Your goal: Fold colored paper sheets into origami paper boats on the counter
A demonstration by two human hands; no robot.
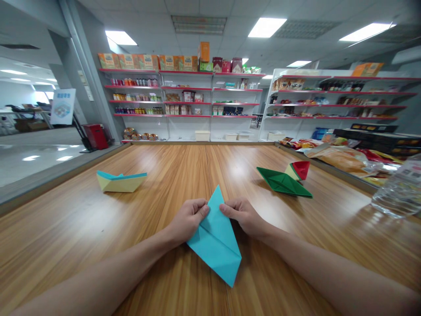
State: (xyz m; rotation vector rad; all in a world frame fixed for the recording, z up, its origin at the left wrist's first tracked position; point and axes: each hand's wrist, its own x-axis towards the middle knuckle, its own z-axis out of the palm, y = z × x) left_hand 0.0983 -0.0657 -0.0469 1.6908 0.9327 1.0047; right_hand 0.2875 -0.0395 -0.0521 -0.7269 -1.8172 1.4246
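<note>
A folded sheet of light blue paper (215, 243) is held between my two hands, low over the wooden table, with its pointed tip facing away from me. Creases cross its surface. My left hand (189, 219) pinches its left edge near the tip, thumb on top and fingers curled beneath. On the opposite edge, my right hand (245, 215) grips it the same way, thumb pressed on the paper. The fingers' undersides are hidden.
On the wooden table (158, 175), a yellow-and-blue paper boat (121, 182) stands left. A green paper boat (284, 182) and a red-and-yellow folded paper piece (298, 170) lie right. A clear plastic bottle (399, 188) and snack packets (342, 159) are farther right; stocked shelves (186, 73) stand behind.
</note>
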